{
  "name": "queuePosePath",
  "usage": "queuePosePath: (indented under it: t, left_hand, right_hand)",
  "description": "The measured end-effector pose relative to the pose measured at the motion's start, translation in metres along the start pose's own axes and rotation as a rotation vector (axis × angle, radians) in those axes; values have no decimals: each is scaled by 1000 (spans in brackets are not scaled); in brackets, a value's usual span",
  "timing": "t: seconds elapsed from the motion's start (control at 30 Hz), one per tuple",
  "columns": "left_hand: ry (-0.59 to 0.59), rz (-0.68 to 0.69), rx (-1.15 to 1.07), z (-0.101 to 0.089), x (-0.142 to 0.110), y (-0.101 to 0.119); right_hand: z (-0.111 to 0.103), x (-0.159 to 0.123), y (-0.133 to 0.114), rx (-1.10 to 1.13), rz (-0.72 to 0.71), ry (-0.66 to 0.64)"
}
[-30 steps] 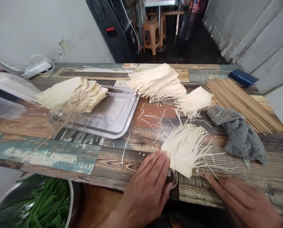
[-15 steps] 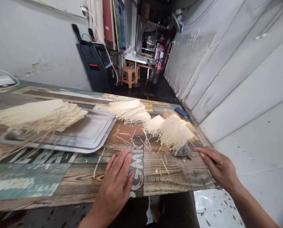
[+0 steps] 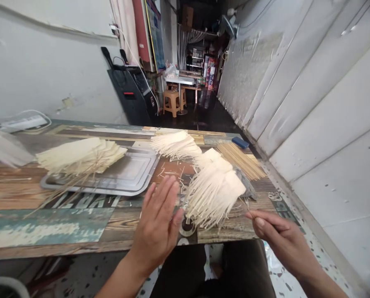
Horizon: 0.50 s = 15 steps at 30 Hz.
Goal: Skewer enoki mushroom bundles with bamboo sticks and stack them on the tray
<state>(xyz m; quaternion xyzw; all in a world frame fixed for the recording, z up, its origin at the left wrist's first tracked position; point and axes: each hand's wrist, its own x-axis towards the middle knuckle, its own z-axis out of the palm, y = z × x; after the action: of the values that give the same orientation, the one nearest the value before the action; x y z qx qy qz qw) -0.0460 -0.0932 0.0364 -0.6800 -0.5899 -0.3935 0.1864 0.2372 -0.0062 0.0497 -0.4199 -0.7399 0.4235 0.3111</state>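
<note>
A pale sheet cut into thin strips (image 3: 214,190) fans out over the near edge of the patterned wooden table (image 3: 48,223), between my two hands. My left hand (image 3: 160,225) is open, fingers stretched and close together, its tips just left of the strips. My right hand (image 3: 278,238) is off the table's front right corner, fingers pinched together and pointing at the sheet's right corner. Whether they hold anything is too fine to make out. Behind lie two more shredded piles (image 3: 175,145) and a bundle of bamboo skewers (image 3: 242,159).
A metal tray (image 3: 131,174) at the middle left carries a stack of uncut pale sheets (image 3: 79,155). A grey cloth (image 3: 248,186) peeks out behind the strips. A blue block (image 3: 240,142) lies at the far right corner, a power strip (image 3: 23,123) far left. Walls flank both sides.
The shredded sheet has come from the right side of the table to the near edge between my hands. My left hand lifted and my right hand closed to a pinch. The view swung up.
</note>
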Motion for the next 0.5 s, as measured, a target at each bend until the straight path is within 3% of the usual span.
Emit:
queuePosePath:
  t: [0.1,0.2,0.3,0.5]
  left_hand:
    - [-190,60,61,6,5,9]
    - [-440,113,91,26,1,13]
    - [-602,155,52,47,-3,13]
    - [-746,240,42,68,7,15]
  right_hand:
    - [30,-15,21,-6,82,5]
    - [49,-28,38,-182,-19,71]
    - [54,-37,46,-355,-151,82]
    - [45,-40,46,-538,-257,-31]
